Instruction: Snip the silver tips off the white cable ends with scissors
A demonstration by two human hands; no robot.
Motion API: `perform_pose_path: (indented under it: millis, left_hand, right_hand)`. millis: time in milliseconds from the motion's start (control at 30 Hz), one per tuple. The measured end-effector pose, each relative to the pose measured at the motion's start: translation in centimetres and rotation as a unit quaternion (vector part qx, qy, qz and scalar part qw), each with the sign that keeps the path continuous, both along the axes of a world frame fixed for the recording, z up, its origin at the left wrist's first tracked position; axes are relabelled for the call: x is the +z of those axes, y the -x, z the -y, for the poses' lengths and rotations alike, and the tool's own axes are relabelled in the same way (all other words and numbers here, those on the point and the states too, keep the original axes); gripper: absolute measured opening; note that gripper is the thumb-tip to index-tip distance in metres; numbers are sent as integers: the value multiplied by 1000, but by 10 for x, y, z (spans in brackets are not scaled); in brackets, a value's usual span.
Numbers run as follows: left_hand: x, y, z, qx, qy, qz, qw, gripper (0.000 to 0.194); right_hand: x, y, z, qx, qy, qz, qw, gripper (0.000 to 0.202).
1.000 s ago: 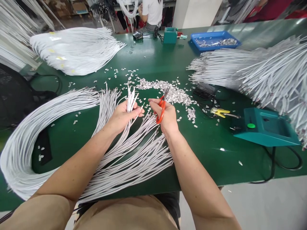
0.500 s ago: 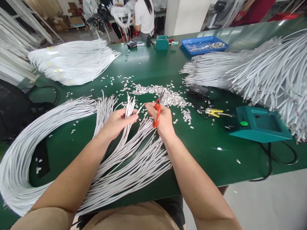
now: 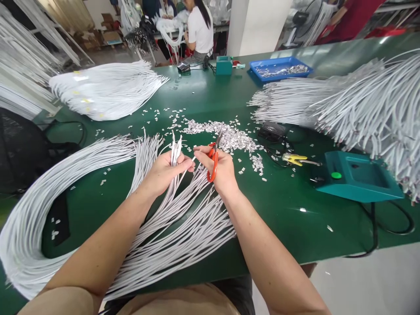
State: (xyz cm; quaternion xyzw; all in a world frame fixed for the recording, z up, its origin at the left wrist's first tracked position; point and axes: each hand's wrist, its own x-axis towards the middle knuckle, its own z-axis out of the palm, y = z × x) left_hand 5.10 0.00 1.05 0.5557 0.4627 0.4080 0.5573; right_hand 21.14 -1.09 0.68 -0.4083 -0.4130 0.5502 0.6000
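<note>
My left hand [image 3: 166,171] is closed round a small bunch of white cables [image 3: 176,148], whose ends stick up past the fingers. Its thumb and fingertips also pinch near one cable end beside my right hand. My right hand [image 3: 223,168] holds scissors with orange handles [image 3: 213,168], the dark blades pointing up and away over the scraps. Its thumb and forefinger are pinched together close to the left fingertips; what lies between them is too small to make out. Under both forearms spreads a large bundle of white cables [image 3: 183,236], with more ends [image 3: 147,153] left of my left hand.
Small silvery-white pieces [image 3: 229,135] lie heaped beyond my hands. To the right are a teal machine [image 3: 361,175], yellow-handled pliers [image 3: 293,159] and a black device [image 3: 271,130]. Cable bundles [image 3: 108,89] and a blue tray [image 3: 256,75] lie farther back. Another person [image 3: 200,30] sits behind.
My two hands have come closer, the fingertips now nearly meeting. My right hand has shifted slightly left with the scissors. The whole view has moved a little.
</note>
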Motion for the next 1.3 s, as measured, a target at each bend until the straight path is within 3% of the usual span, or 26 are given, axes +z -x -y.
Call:
perform_pose_path:
  millis: [100,267,367,433,567,733,1000,1300]
  left_hand:
    - [2,-1,2,5,13,1,1000,30]
    - [4,-3,5,-6,8,1,1000,29]
    - [4,-2,3,10,-15,-28,999,28]
    - [4,-1,2,29,-26,-39,998,29]
    - [6,1,1,39,-45,-36,998,27]
    - [5,-1,2,71,-88,-102,988,26]
    - [5,-4,4,89,-133,-166,973,21]
    - [4,-5,5,100,-147,-192,965,18]
  right_hand:
    - [-1,2,1,13,5,-17,1000,20]
    - [-1,-2,-1,109,41,-34,993,38]
    - [-2,-9,-5,85,47,35,995,37]
    - [-4,-13,-7,45,42,137,989,29]
    - [-7,-14,-7,31,26,378,925,24]
    - [-4,-9,-2,42,0,520,853,29]
    - [-4,-11,-3,44,-40,604,795,28]
    - [-9,-11,-4,39,-62,638,766,26]
